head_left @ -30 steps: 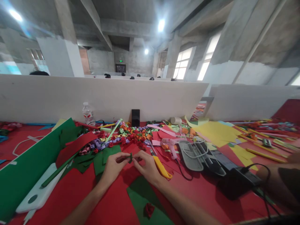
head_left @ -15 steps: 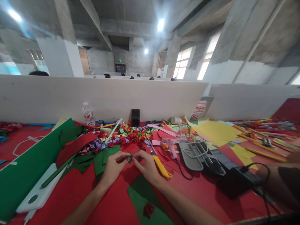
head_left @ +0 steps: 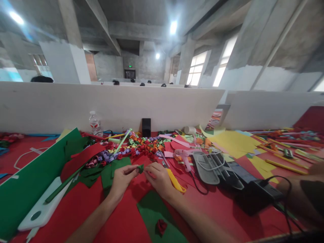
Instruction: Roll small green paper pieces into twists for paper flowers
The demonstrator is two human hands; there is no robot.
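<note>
My left hand [head_left: 123, 179] pinches a small folded piece of green paper [head_left: 140, 168] between thumb and fingertips, above the red tabletop. Just to its right is my right hand [head_left: 159, 179], its fingers bent and slightly apart, the tips close beside the green paper. Whether they touch it is hard to see. A yellow-handled utility knife [head_left: 177, 184] lies by the right hand, partly hidden by it. Below my hands, a dark red folded paper rose [head_left: 161, 226] rests on a green paper sheet [head_left: 152, 206]. More green sheets [head_left: 118, 165] lie behind my left hand.
Behind my hands spread curled paper strips [head_left: 141, 148]. A pink glue gun [head_left: 186, 158], a grey tray [head_left: 206, 170] and a black box with cables [head_left: 258, 195] stand right. Left are a white power bank-like device [head_left: 43, 206] and green board [head_left: 27, 189]. Another person's arm [head_left: 291, 185] rests far right.
My right fingertips have drawn slightly away from the green paper, which now shows more fully in my left fingers. Both forearms stay in nearly the same place.
</note>
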